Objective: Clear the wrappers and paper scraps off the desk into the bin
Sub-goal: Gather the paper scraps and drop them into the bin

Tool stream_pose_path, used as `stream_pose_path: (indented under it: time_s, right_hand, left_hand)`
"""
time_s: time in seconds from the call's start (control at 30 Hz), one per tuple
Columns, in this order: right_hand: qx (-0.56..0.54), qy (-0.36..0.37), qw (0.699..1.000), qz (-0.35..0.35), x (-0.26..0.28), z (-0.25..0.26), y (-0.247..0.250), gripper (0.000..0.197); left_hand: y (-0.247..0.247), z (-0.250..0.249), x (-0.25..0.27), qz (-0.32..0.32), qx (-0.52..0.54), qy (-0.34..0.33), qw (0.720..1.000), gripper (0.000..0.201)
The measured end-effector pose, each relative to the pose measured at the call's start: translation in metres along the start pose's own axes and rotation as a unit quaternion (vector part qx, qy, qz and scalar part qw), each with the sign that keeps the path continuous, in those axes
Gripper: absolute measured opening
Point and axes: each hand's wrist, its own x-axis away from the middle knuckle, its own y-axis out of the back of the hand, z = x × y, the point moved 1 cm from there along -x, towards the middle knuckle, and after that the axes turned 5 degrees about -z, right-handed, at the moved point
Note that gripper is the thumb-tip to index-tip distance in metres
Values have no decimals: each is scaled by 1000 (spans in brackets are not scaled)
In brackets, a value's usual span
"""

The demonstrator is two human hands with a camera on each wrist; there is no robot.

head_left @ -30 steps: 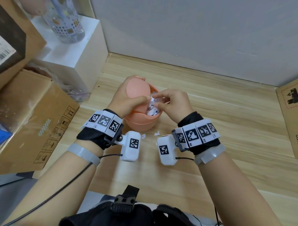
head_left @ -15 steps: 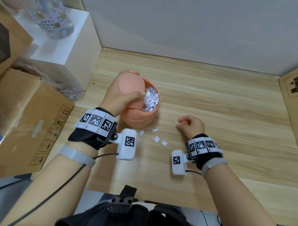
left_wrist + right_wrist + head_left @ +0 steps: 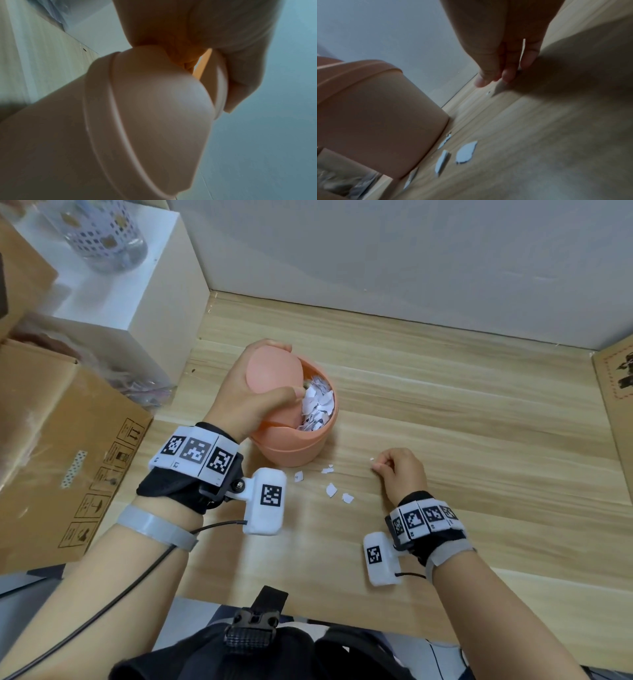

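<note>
A salmon-pink bin (image 3: 294, 446) stands on the wooden desk (image 3: 479, 422), stuffed with white paper scraps (image 3: 318, 405). My left hand (image 3: 253, 402) grips its swing lid (image 3: 274, 371) and holds it tipped open; the left wrist view shows the lid (image 3: 154, 101) under my thumb (image 3: 240, 81). Several small scraps (image 3: 331, 490) lie on the desk just in front of the bin. To their right my right hand (image 3: 376, 470) is down on the desk, thumb and forefinger pinching a small scrap (image 3: 499, 88). A tiny fleck (image 3: 372, 459) lies just beyond the fingertips.
A white box (image 3: 137, 302) with a patterned glass jar (image 3: 102, 237) on it stands left of the desk, with cardboard boxes (image 3: 68, 457) beside it. Another cardboard box (image 3: 616, 405) borders the right edge. A grey wall runs along the back.
My right hand has left the bin's opening and come down to the desk on the right, where it pinches a scrap. My left hand still holds the lid open.
</note>
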Motion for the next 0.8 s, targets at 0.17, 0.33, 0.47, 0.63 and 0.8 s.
stream_pose_path:
  time_s: [0.17,0.33,0.47,0.63,0.8]
  right_hand:
    - [-57,-22,997,-41,0,-3,5,13]
    - [-22,-12,999,-43,-13,1,-8,8]
    - [35,2,999,-32,-16,2,-9,4]
    - [75,9,997,19,-16,8,-6,18]
    - [-132,177,975,-24,-7,86,33,19]
  left_hand:
    - [-1,0,0,0,5,-4,1000,75]
    - [-1,0,0,0,3,-6,1000,72]
    - [-1,0,0,0,2,-7,1000,74]
    - [-1,0,1,1,1,-8,1000,77]
    - [0,3,-1,6,9,-11,1000,73]
